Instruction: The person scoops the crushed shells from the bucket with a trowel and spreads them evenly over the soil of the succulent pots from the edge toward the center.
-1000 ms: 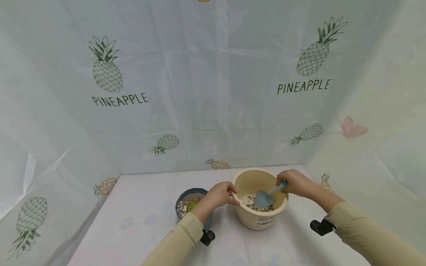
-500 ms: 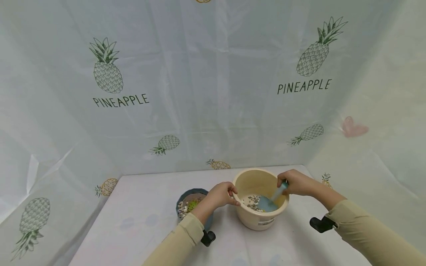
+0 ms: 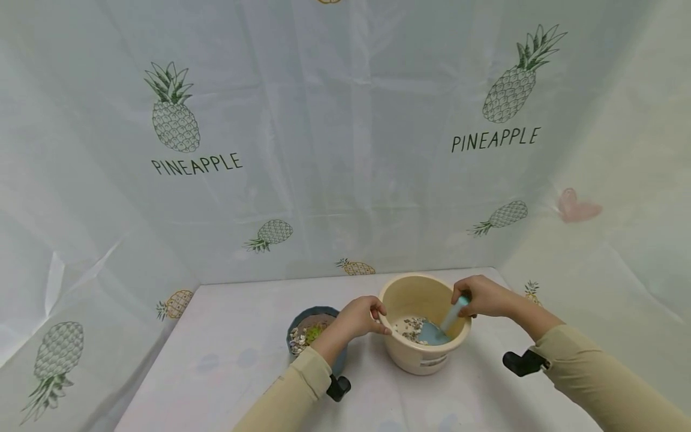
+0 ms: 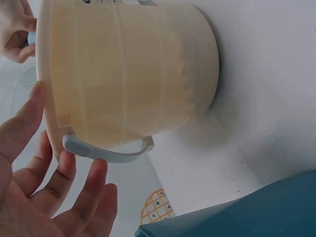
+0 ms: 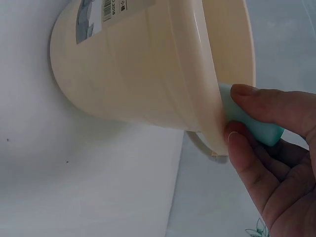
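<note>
A cream plastic bucket (image 3: 408,356) stands upright on the table, with small pebbles (image 3: 408,327) on its floor. My left hand (image 3: 361,317) holds the bucket's left rim between thumb and fingers; in the left wrist view the fingertips lie by the grey bail handle (image 4: 111,154). Over the right side, my right hand (image 3: 481,296) grips a blue hand trowel (image 3: 433,333) by its pale handle (image 5: 249,116). The trowel's blade is down among the pebbles, its tip partly hidden by them.
Left of the bucket is a blue pot (image 3: 296,321) with stones and a green plant (image 3: 313,333), partly covered by the left forearm. A white cloth (image 3: 227,330) covers the table. A pineapple-printed curtain (image 3: 335,150) hangs behind and at both sides.
The trowel has gone from above the pebbles down into them, slid slightly right and become steeper. My right hand has shifted a little right; the left keeps its hold on the rim.
</note>
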Tool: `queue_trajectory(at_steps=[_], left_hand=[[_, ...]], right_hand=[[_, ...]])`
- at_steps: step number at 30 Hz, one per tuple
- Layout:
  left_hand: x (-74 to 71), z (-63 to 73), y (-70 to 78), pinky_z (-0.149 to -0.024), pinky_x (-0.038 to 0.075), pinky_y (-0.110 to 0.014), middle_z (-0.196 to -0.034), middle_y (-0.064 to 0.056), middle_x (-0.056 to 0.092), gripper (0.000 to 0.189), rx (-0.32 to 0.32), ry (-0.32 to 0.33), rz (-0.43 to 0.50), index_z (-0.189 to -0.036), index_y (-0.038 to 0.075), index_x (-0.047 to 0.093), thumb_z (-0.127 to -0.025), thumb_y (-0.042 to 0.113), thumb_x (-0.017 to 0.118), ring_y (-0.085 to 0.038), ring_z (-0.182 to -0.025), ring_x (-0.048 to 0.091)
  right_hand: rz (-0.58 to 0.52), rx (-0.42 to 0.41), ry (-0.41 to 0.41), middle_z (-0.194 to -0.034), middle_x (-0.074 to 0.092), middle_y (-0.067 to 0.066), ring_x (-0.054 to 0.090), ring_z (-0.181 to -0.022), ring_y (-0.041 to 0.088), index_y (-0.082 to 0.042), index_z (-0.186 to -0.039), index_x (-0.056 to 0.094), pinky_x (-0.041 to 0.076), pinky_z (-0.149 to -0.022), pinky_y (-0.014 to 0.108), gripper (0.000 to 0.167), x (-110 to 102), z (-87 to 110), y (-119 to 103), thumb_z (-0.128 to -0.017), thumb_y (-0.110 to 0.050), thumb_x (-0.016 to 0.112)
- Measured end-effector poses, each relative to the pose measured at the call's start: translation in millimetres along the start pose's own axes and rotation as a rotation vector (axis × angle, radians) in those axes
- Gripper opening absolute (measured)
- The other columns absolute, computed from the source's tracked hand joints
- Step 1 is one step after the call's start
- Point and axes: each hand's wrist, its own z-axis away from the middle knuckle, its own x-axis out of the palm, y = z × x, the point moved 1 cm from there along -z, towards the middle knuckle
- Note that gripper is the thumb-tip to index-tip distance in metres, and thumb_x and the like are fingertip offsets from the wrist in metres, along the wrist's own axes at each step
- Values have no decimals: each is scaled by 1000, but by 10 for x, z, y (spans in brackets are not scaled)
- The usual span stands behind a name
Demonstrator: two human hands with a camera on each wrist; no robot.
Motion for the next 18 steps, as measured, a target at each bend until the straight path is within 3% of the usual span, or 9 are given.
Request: queue_trajectory(at_steps=[18], left_hand=[[13, -3, -10, -60, 38, -30, -78, 1, 54, 32, 19, 8, 6, -92, 12, 66, -71, 20, 89, -14, -69, 46]], right_hand=[[-112, -23, -5, -84, 63, 5, 59, -67, 19, -5, -87, 66, 54, -58, 31, 15, -9, 38, 49, -79, 2, 77]])
